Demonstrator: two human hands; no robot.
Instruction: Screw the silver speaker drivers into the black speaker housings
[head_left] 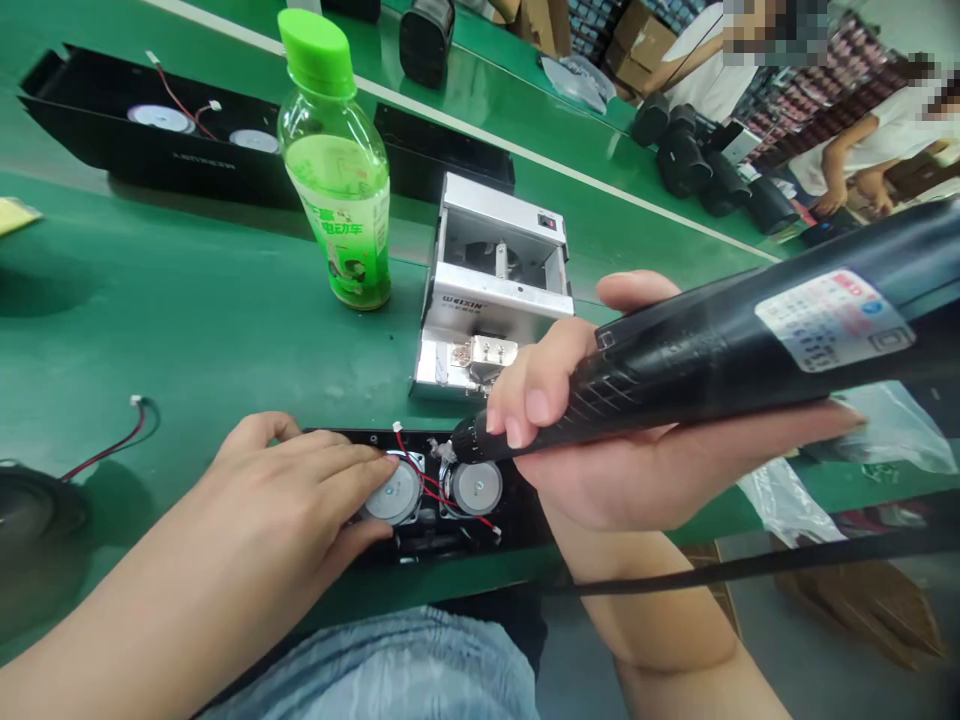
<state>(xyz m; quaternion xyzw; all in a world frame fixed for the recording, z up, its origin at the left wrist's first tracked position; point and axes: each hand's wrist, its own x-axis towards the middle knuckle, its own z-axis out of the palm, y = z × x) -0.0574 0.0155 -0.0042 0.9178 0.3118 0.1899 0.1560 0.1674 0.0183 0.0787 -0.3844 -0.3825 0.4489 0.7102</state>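
My right hand point(600, 440) is wrapped round a black electric screwdriver point(720, 350), its tip down at the left edge of the right-hand speaker driver point(477, 487). My left hand point(300, 485) lies flat, fingers together, on a black speaker housing point(420, 500) at the near edge of the green bench. Its fingertips touch the left-hand speaker driver point(395, 493). A red and black wire point(431, 485) runs between the two round silver drivers.
A silver screw feeder box point(495, 290) stands just behind the housing. A green drink bottle point(337, 170) is upright to its left. Another black housing point(172, 135) lies at the back left. Other people work at the far right, beside black speakers point(690, 160).
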